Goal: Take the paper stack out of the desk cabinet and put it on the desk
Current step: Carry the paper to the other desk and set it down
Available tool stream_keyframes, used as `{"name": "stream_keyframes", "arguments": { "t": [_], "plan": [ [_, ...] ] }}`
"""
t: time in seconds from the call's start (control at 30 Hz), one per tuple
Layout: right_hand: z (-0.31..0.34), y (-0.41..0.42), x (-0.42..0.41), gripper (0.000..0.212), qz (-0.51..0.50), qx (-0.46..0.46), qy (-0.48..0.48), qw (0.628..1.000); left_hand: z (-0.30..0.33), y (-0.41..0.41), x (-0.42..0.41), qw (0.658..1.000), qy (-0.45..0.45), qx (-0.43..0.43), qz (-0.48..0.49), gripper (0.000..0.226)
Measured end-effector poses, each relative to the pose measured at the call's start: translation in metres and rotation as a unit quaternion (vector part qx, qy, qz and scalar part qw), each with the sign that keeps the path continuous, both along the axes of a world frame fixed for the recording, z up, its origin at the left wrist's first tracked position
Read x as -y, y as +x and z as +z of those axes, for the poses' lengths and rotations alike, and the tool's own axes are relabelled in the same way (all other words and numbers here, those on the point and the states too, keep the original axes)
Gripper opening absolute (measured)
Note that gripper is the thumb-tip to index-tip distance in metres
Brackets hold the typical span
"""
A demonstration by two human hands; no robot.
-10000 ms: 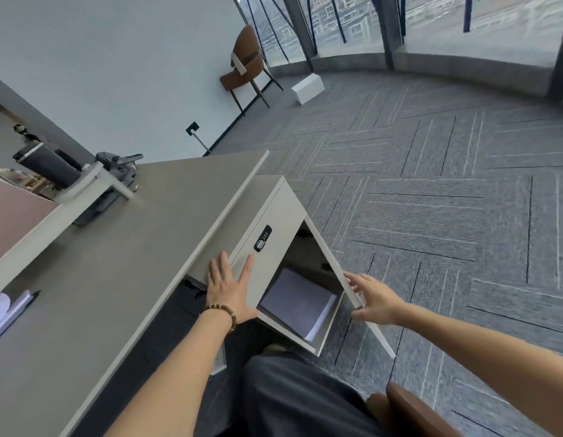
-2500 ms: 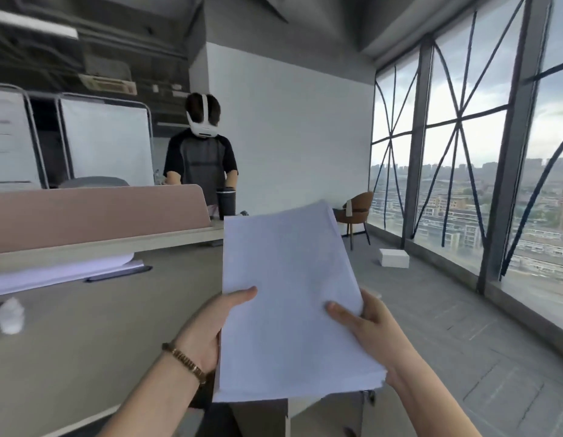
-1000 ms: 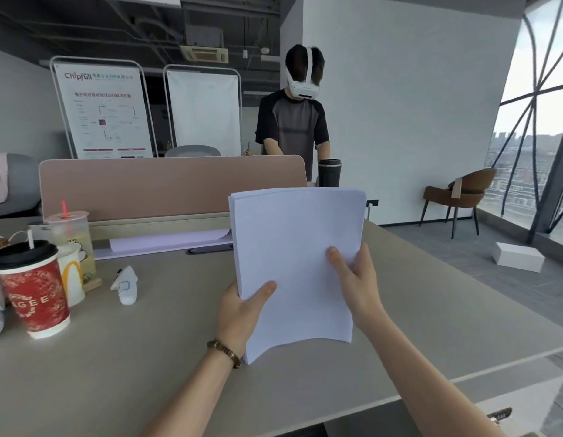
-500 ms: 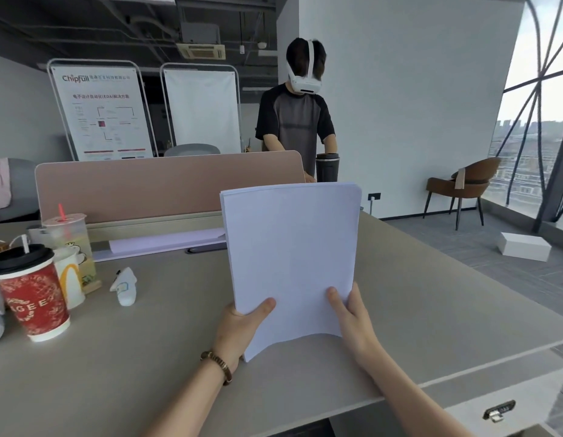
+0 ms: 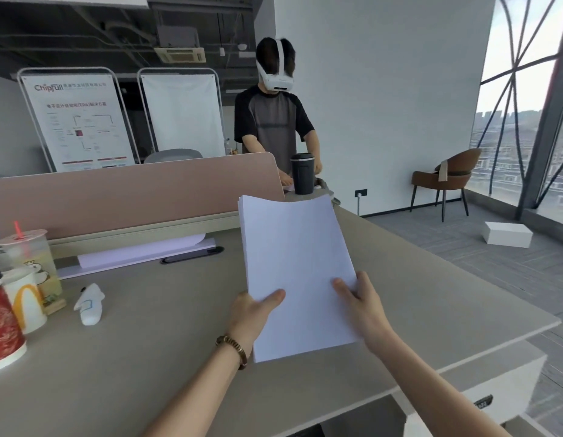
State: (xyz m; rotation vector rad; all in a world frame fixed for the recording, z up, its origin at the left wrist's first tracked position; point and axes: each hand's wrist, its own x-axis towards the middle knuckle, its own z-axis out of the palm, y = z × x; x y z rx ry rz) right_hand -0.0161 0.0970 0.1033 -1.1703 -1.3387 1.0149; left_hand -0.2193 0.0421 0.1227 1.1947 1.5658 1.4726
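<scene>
A white paper stack (image 5: 297, 266) hangs tilted low over the grey desk (image 5: 166, 342), its far end raised. My left hand (image 5: 250, 312) grips its near left edge, thumb on top. My right hand (image 5: 360, 305) grips the near right edge, fingers spread on the top sheet. I cannot tell whether the stack's near edge touches the desk. The desk cabinet (image 5: 475, 392) shows at the lower right under the desk edge, its lock facing me.
Paper cups (image 5: 20, 298) stand at the left edge, with a small white object (image 5: 89, 305) beside them. More paper and a pen (image 5: 192, 255) lie by the pink divider (image 5: 132, 190). A person in a headset stands behind it near a black tumbler (image 5: 302, 173).
The stack came out of the cabinet and up over the desk. In the last second it has tipped from nearly upright toward flat and moved lower.
</scene>
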Motion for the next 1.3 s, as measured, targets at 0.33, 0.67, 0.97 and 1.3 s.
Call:
{"name": "stream_keyframes", "arguments": {
  "t": [0.33,0.67,0.97,1.3],
  "plan": [
    [0.003,0.068,-0.079,0.030,-0.040,0.059,-0.021,0.997,-0.007,0.066,-0.080,0.999,-0.040,0.026,-0.003,0.020],
    [-0.007,0.105,-0.189,0.033,-0.055,0.163,-0.058,0.983,-0.033,0.108,-0.173,0.992,-0.066,-0.077,0.069,0.048],
    [-0.026,0.124,-0.261,0.031,-0.062,0.211,-0.094,0.971,-0.041,0.123,-0.243,0.955,-0.118,-0.261,0.079,0.064],
    [-0.008,0.124,-0.301,0.049,-0.089,0.270,-0.077,0.956,-0.045,0.134,-0.293,0.910,-0.186,-0.346,0.135,0.068]
  ]
}}
